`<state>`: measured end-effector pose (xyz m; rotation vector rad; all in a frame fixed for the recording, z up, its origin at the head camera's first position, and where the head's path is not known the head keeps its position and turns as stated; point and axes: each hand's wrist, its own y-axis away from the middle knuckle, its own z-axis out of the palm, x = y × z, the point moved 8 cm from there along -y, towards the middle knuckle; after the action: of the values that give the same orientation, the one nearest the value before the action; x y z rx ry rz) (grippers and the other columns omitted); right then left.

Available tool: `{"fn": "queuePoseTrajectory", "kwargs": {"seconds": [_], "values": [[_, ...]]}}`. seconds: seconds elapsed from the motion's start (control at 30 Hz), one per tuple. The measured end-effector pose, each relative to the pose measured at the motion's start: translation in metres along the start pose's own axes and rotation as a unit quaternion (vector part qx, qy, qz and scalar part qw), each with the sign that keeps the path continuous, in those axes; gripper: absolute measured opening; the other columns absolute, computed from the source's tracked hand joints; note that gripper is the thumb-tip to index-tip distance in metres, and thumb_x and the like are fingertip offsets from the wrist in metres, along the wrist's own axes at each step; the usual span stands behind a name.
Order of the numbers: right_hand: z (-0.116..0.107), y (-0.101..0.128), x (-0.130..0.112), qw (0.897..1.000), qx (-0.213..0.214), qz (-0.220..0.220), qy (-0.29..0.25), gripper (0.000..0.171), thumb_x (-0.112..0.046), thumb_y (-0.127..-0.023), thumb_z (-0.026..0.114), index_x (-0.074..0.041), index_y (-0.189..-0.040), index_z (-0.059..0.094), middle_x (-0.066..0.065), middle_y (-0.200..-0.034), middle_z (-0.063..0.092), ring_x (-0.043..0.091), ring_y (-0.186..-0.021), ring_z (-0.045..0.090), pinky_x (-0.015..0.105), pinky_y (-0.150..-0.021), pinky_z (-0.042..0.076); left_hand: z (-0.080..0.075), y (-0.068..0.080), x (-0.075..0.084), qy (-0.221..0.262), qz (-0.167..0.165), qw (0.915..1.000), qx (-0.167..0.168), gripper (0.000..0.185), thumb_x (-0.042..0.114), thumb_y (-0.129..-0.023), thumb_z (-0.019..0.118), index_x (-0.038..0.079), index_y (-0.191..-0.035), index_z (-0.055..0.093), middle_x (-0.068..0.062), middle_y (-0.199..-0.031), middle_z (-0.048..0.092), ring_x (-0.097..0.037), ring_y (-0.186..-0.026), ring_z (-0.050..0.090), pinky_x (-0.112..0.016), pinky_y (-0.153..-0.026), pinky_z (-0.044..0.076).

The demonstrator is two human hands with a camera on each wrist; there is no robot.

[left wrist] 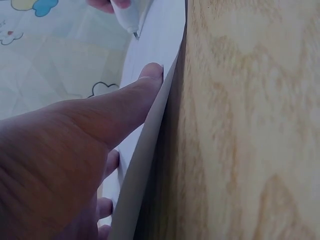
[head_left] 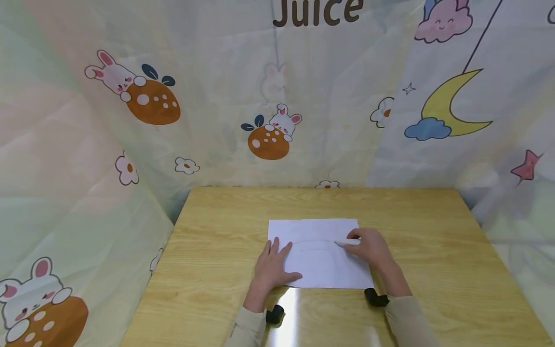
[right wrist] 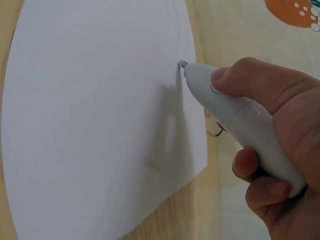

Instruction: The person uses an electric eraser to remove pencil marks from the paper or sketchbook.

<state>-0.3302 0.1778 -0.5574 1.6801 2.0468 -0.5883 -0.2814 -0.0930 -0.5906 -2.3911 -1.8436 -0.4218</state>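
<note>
Left hand [head_left: 271,267] flat on white paper [head_left: 325,270], right hand's [head_left: 372,246] fingers [head_left: 354,233] around a white pen [head_left: 349,242], tip [head_left: 336,242] perhaps against the paper.

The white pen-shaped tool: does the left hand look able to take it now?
Probably not freely: the right hand grips the white pen-shaped tool, while the left hand rests on the white rectangular paper sheet.

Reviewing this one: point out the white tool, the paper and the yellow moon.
White tool [right wrist: 245,124]: right wrist view, on the middle of its body.
Paper [head_left: 322,260]: head view, near the middle of the sheet.
Moon [head_left: 437,101]: head view, on the thick part of its crescent.
</note>
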Motion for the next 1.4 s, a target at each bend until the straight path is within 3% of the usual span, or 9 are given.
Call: {"fn": "queuePoseTrajectory", "kwargs": {"seconds": [0.2,0.47,0.93,1.13,1.3,1.4], "values": [[0.003,-0.002,0.002,1.0,0.0,-0.003,-0.012,0.017,-0.022,-0.078,0.078,-0.012,-0.09,0.074,0.004,-0.094,0.07,0.02,-0.081,0.061,0.042,-0.07,0.051,0.0,-0.001,0.0,-0.001,0.002,1.0,0.005,0.095,0.071,-0.072,0.068,0.023,-0.149,0.041,-0.021,-0.155,0.026,-0.042,-0.142,0.021,-0.05,-0.109,0.031],[0.005,-0.008,-0.007,0.999,-0.009,-0.039,0.01,0.016,-0.021,-0.077,0.078,-0.011,-0.088,0.072,0.004,-0.09,0.07,0.02,-0.079,0.062,0.04,-0.069,0.052,0.003,0.0,0.0,-0.003,-0.005,1.0,-0.003,0.095,0.07,-0.072,0.069,0.024,-0.149,0.041,-0.021,-0.155,0.025,-0.041,-0.142,0.019,-0.05,-0.11,0.03],[0.006,-0.005,-0.009,0.999,-0.033,-0.014,0.012,0.017,-0.02,-0.076,0.08,-0.01,-0.086,0.071,0.002,-0.088,0.069,0.018,-0.078,0.061,0.04,-0.071,0.052,0.001,0.002,0.0,-0.005,-0.011,0.9997,-0.022,0.093,0.069,-0.073,0.069,0.024,-0.149,0.041,-0.02,-0.156,0.024,-0.041,-0.142,0.02,-0.05,-0.109,0.031],[0.009,-0.01,-0.02,0.997,-0.042,-0.046,0.037,0.017,-0.021,-0.078,0.078,-0.01,-0.088,0.071,0.002,-0.088,0.069,0.017,-0.076,0.061,0.038,-0.07,0.052,0.001,0.002,0.0,0.002,-0.018,0.9996,-0.022,0.094,0.068,-0.07,0.072,0.023,-0.148,0.043,-0.02,-0.155,0.026,-0.041,-0.142,0.022,-0.051,-0.108,0.032],[0.004,-0.013,-0.022,0.996,-0.048,-0.026,0.066,0.017,-0.02,-0.076,0.079,-0.009,-0.086,0.071,0.003,-0.085,0.068,0.016,-0.07,0.055,0.036,-0.066,0.05,0.001,-0.002,0.0,0.002,-0.02,0.9997,-0.016,0.094,0.068,-0.07,0.072,0.024,-0.148,0.044,-0.019,-0.155,0.027,-0.04,-0.142,0.022,-0.051,-0.108,0.032],[0.003,-0.015,-0.026,0.996,-0.056,-0.038,0.063,0.017,-0.019,-0.077,0.079,-0.007,-0.086,0.071,0.004,-0.085,0.068,0.016,-0.069,0.055,0.037,-0.065,0.051,0.002,-0.003,0.001,-0.004,-0.021,0.9996,-0.02,0.094,0.068,-0.07,0.072,0.024,-0.148,0.043,-0.019,-0.155,0.027,-0.04,-0.142,0.022,-0.051,-0.108,0.033]]}}
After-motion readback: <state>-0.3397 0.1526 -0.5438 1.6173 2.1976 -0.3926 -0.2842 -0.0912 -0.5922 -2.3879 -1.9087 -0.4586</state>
